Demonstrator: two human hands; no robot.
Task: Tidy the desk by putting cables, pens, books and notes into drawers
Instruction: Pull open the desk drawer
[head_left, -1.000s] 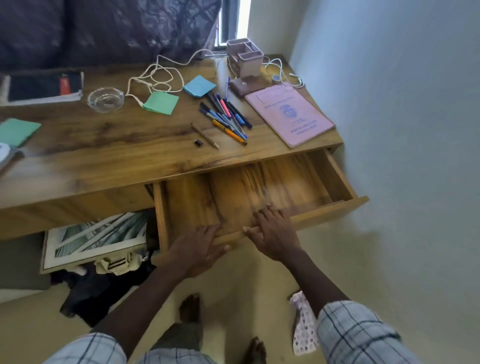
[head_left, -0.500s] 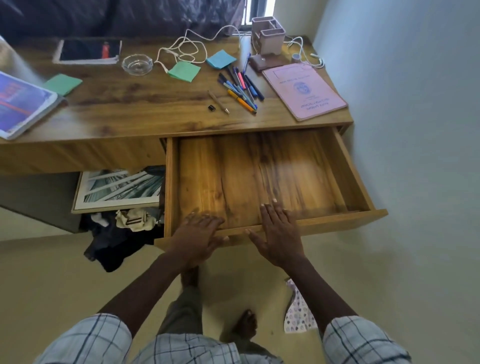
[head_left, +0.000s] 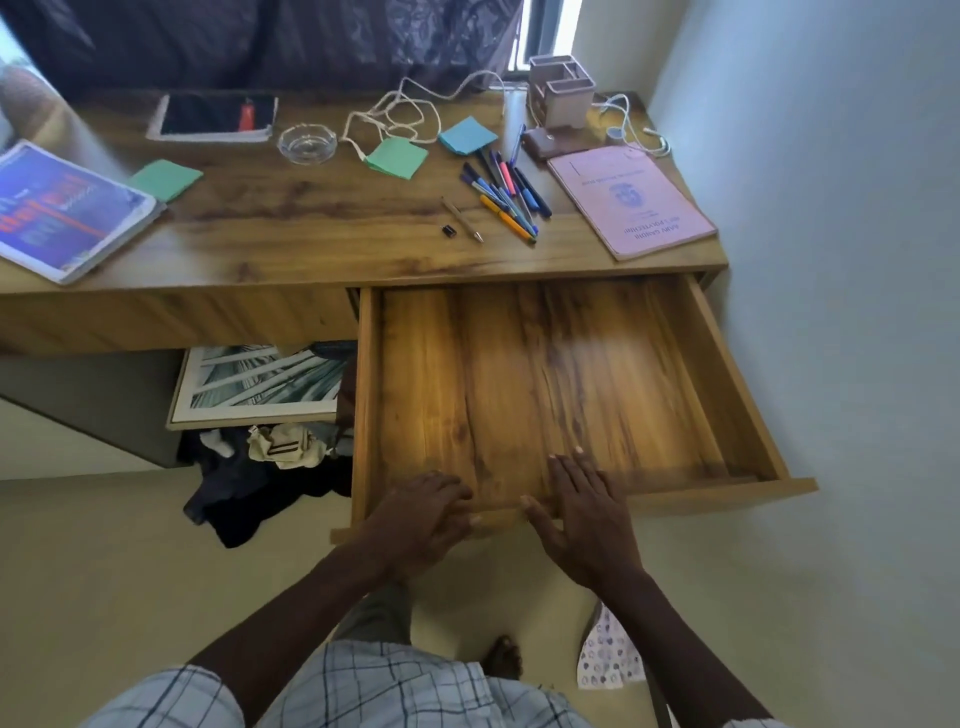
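Observation:
The wooden desk (head_left: 311, 228) has its right drawer (head_left: 719, 364) pulled far out, with nothing inside. My left hand (head_left: 415, 519) curls over the drawer's front edge; my right hand (head_left: 582, 509) lies over the same edge, fingers reaching inside. On the desk lie several pens (head_left: 506, 195), a brown pen (head_left: 462, 218) with a loose cap (head_left: 449, 231), a pink book (head_left: 631, 200), a blue book (head_left: 67, 208), a white cable (head_left: 400, 117), a second cable (head_left: 631, 124), and green (head_left: 395, 158), blue (head_left: 467, 135) and green (head_left: 165, 179) note pads.
A glass ashtray (head_left: 306, 144), a dark tablet-like book (head_left: 215, 117), a pen holder (head_left: 561, 91) and a brown wallet (head_left: 543, 143) stand at the back. Under the desk lean a framed picture (head_left: 260, 384) and clothes (head_left: 249, 478). The wall is close on the right.
Both hands have pulled the drawer from partly open to far out. My view has drawn back and now takes in the left side of the desk.

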